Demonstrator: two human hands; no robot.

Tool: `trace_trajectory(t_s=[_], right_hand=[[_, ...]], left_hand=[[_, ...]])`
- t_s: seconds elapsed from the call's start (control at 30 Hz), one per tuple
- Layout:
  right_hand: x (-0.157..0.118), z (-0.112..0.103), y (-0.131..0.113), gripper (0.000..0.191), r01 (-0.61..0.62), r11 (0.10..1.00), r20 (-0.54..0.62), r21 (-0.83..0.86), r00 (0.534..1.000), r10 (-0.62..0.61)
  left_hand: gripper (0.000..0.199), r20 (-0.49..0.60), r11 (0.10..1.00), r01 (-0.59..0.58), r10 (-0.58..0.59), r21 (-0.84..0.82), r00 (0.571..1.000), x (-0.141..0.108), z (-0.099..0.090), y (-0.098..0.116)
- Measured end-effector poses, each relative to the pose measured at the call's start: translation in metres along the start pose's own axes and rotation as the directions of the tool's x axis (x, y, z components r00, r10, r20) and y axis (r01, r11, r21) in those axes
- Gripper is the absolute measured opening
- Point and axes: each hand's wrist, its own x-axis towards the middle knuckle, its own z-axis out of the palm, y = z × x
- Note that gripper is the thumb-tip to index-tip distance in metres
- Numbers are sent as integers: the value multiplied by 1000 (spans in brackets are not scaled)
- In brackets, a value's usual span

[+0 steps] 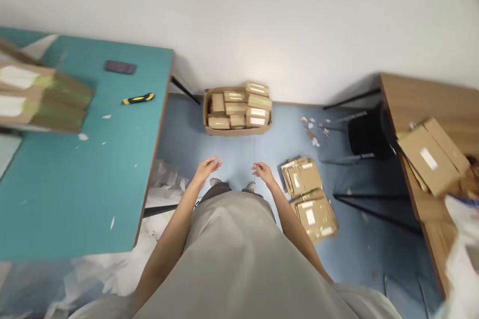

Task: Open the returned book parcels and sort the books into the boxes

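Grey shirt point(232, 254) fills my near view; left hand point(205, 168) and right hand point(265, 174), fingers loosely open, hold nothing. Carton point(237, 132) of small boxes point(235, 96) looks heavy, stiff; I'd grip both ends.

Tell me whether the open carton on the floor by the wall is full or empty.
Full, or close to it: small boxes cover nearly the whole opening of the carton.

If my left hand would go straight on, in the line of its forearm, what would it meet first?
Likely the open carton of small boxes near the wall, though the left hand may pass above it; the height is unclear.
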Motion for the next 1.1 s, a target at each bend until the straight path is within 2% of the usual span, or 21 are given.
trace_trajectory(t_s=[0.13,0.17,0.23,0.3,0.37,0.43,0.5,0.57,0.67,0.77,0.9,1.0,1.1], right_hand=[[16,91,-58,26,131,984,181,-122,978,-108],[20,114,-69,30,157,979,218,-133,968,-126],[25,159,-88,37,192,970,286,-150,947,-144],[29,203,-104,40,216,958,354,-189,925,-139],[31,243,-120,41,249,936,425,-248,896,-126],[34,281,-135,40,292,906,483,-305,868,-117],[37,316,-151,40,335,876,523,-347,844,-116],[40,351,-165,39,365,849,551,-382,828,-108],[44,400,-184,37,405,816,598,-413,796,-93],[51,447,-202,36,470,783,666,-408,739,-96],[72,517,-231,31,588,676,720,-445,684,-121],[92,584,-253,36,667,596,745,-447,646,-164],[105,664,-270,61,800,436,796,-413,549,-254]], left_hand=[[57,-159,976,-111,82,-189,984,-17,-85,12],[57,-196,968,-142,102,-208,975,-20,-107,13],[52,-318,975,-173,120,-142,940,-25,-153,13],[46,-492,991,-130,104,-18,864,-32,-202,9],[50,-654,998,-34,60,53,754,-43,-250,-2],[63,-755,998,56,-12,32,656,-57,-290,-18],[77,-802,988,152,-97,-8,589,-71,-316,-37],[87,-815,975,219,-160,-42,557,-80,-328,-53],[96,-819,963,267,-188,-44,543,-80,-326,-67],[102,-818,925,381,-212,9,534,-70,-318,-71],[106,-839,868,496,-252,24,482,-59,-320,-73],[103,-840,842,538,-261,43,476,-61,-330,-73],[98,-817,821,568,-293,51,496,-67,-339,-73]])
